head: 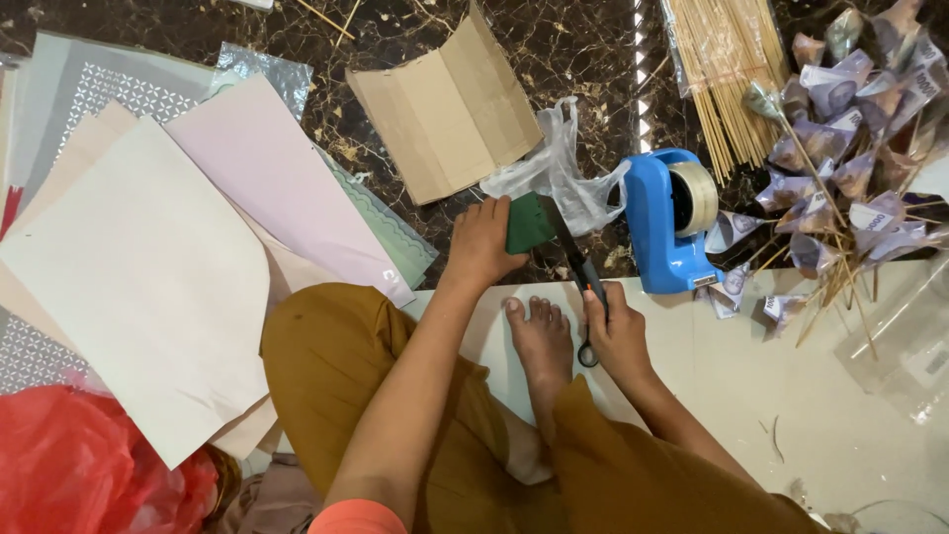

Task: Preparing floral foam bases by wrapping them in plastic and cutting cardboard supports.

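Green block (528, 224), small and dark, lies on the dark marble floor (583, 49) just past the person's bare foot (539, 336). Left hand (482, 240) rests on its left edge, fingers closed around the side, pinning it down. Right hand (618, 334) is clamped on the handles of the scissors (573, 259); blades point up and forward and meet the block's right edge.

Step in hand, as judged: cutting or trimming the block. Next move would call for a steady left-hand hold while the blades close through the material.

Nearby: clear plastic bag (563, 173) touching the block's far side, blue tape dispenser (670, 220) just right, folded cardboard (450, 109) behind.

Unclear: block's material; whether the blades are open or shut at the tip; the lower scissor loop is partly hidden by the palm.
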